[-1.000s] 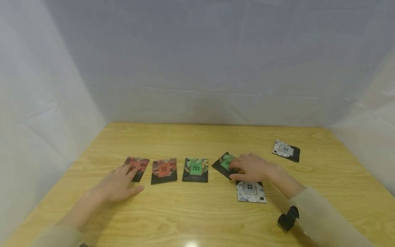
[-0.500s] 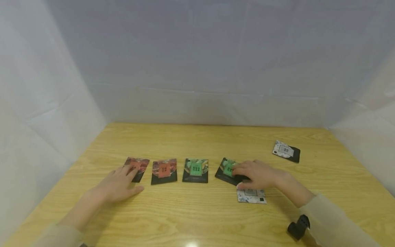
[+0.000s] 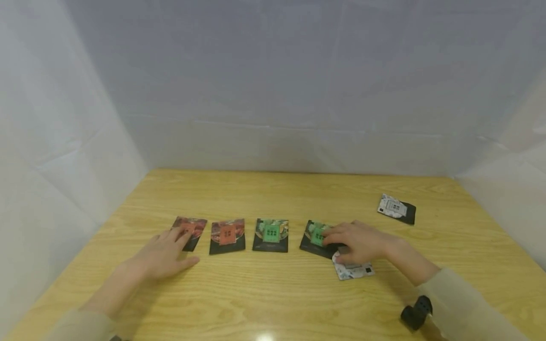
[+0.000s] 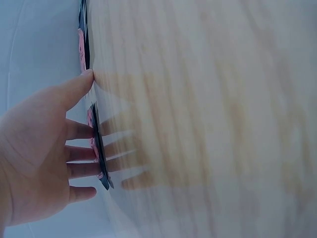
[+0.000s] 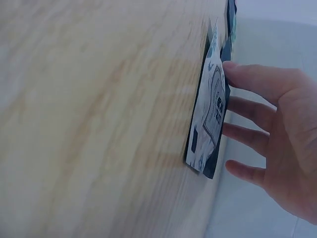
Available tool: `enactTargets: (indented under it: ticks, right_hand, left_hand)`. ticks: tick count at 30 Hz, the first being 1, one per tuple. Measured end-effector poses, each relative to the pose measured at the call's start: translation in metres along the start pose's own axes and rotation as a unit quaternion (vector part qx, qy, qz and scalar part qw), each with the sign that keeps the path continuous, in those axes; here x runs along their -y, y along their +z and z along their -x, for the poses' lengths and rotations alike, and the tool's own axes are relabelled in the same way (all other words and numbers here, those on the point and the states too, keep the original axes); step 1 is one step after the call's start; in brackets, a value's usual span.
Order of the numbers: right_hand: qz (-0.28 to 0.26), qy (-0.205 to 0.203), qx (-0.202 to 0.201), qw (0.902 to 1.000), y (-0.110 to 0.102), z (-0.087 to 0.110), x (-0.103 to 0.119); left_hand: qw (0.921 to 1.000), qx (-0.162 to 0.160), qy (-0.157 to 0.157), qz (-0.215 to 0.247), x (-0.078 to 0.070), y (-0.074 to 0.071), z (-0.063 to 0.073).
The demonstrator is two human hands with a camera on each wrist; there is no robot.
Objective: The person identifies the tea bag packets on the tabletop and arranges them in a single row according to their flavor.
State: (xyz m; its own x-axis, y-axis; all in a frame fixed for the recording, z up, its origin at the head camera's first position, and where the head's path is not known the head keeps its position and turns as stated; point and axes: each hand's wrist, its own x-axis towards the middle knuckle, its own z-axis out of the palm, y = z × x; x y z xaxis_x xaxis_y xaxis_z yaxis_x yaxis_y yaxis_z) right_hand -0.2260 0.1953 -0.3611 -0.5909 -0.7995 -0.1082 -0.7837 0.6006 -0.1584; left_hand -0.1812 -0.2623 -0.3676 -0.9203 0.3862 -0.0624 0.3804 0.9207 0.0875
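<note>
My left hand [image 3: 159, 255] rests with extended fingers on a red-and-black packet [image 3: 197, 227], covering part of it. In the left wrist view that packet [image 4: 100, 153] lies under the fingertips, and the thumb touches the table. My right hand [image 3: 358, 242] lies over a green-and-black packet [image 3: 313, 234], its fingertips on the right half. The thumb of that hand touches a white patterned packet [image 3: 355, 272], which is tilted and partly hidden beneath it. From the right wrist, the white packet [image 5: 210, 109] appears in front of the relaxed fingers.
Between the hands lie another red packet [image 3: 227, 235] and another green packet [image 3: 270, 234], side by side. Farther back at the right is a white-and-black packet [image 3: 396, 209]. Pale sheeting [image 3: 273, 94] surrounds the wooden table [image 3: 256, 293] at the back and sides.
My right hand has moved nearer and slightly right. The green packet beneath it has turned straighter and shifted nearer; the white packet has turned and slid slightly right. My left hand stays put.
</note>
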Motion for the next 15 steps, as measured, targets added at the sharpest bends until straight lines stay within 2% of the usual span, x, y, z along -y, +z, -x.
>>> enactTargets:
  ticks: [8,15]
  right_hand:
    - [0.008,-0.034,-0.005,0.9994,-0.0011,0.0045,-0.0013]
    - [0.010,-0.040,-0.007,0.9991,-0.0014,0.0044,-0.0017]
  left_hand:
    - [1.0000,0.000,0.003,0.004,-0.0015,-0.0028,0.0015]
    - [0.9999,0.009,-0.001,0.008,-0.0028,-0.0045,0.0015]
